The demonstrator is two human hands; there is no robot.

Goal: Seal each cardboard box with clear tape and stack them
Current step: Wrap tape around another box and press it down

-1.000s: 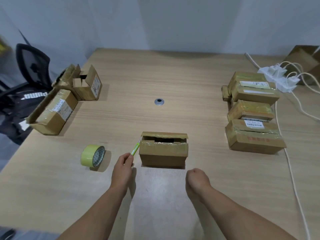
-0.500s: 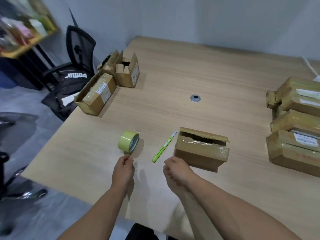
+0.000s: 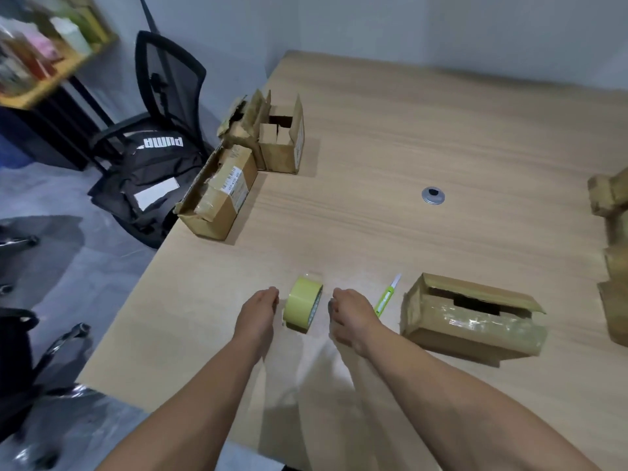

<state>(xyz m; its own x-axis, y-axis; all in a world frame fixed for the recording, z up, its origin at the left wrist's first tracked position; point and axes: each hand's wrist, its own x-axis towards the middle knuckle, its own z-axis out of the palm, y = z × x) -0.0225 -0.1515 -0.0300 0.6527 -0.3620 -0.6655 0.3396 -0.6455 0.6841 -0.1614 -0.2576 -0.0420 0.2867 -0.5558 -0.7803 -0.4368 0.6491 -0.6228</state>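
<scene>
stacked boxes point(image 3: 616, 314) partly beyond right edge

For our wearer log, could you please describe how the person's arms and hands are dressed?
The left forearm and right forearm are bare to the frame edge, without sleeves. The left hand and right hand wear no gloves, and no watch or bracelet shows at either wrist.

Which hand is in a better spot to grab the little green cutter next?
Right, probably. The right hand lies just beside the green cutter, while the left hand is across the tape roll, which stands in its way.
</scene>
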